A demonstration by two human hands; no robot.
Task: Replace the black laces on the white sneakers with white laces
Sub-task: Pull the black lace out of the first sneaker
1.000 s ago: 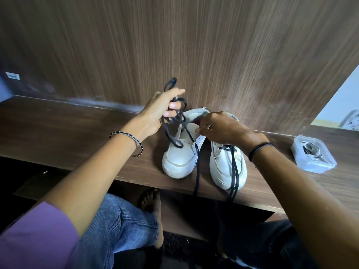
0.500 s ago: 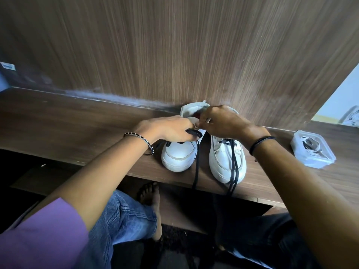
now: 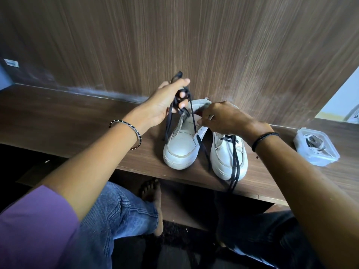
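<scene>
The left hand (image 3: pixel 165 105) is raised above the heel of the left sneaker (image 3: pixel 181 144), palm turned inward, with fingers curled around a bunch of black lace (image 3: pixel 175 105); 1 loop is seen sticking up past the fingertips, and strands are seen running down from the hand to the sneaker and over the tabletop (image 3: pixel 68 121) edge. The right hand (image 3: pixel 223 118) is lowered onto the same sneaker's collar, knuckles up, with its fingers pinched closed at the tongue; what exactly is gripped cannot be told, as the fingertips are hidden. A beaded bracelet is worn on the left wrist and a black band on the right. The right sneaker (image 3: pixel 229 158) is set just beside the left one, toes toward the near edge, and is crossed by its own black lace, whose ends are hung over the edge. A clear lidded box (image 3: pixel 315 148) holding coiled laces is placed well apart to the right. A wood-grain panel (image 3: pixel 174 45) is stood behind. Jeans and 1 bare foot are visible below.
</scene>
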